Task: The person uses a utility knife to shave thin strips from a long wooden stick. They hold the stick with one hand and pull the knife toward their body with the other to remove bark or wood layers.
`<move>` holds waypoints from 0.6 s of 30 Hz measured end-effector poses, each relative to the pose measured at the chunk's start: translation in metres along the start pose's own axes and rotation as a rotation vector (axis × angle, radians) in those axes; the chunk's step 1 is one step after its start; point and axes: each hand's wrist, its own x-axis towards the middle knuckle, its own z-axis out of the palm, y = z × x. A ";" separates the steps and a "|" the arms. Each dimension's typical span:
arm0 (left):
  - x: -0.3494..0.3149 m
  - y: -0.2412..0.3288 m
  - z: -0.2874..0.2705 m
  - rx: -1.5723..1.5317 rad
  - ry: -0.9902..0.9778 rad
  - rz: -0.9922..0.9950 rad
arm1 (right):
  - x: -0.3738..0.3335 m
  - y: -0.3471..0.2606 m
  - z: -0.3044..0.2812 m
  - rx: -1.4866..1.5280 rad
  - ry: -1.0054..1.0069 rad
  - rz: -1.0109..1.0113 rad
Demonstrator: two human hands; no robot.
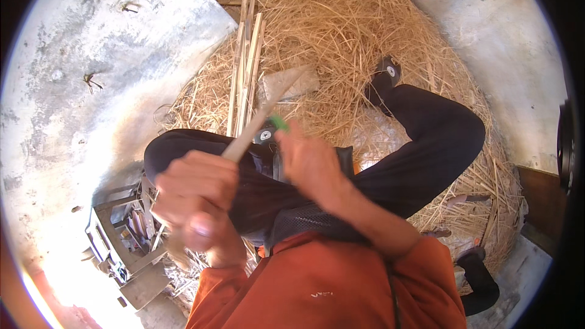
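My left hand [198,195] is closed in a fist around a pale strip [253,128], which looks like split bamboo. The strip slants up and away to the right, its far end blurred. My right hand [311,164] is curled just right of the strip, gripping a small green object [279,123]. Motion blur hides the kind of that object, and whether it touches the strip cannot be made out. Both hands are above my crossed legs in dark trousers [426,128].
Several long pale strips [247,67] lie beyond my left knee, beside a flat block [294,82]. Straw-like shavings [341,18] cover the floor. Worn pale walls [67,85] rise on both sides. At lower left stands a wooden frame holding small items [137,225].
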 end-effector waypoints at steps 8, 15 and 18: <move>0.001 -0.004 0.002 0.038 0.029 0.030 | -0.008 -0.017 -0.012 0.246 0.036 -0.099; -0.003 -0.004 0.013 0.046 -0.037 0.059 | 0.038 0.046 0.019 0.016 0.019 0.085; 0.003 -0.010 0.016 0.057 -0.044 0.080 | 0.043 0.067 0.010 0.027 -0.010 0.059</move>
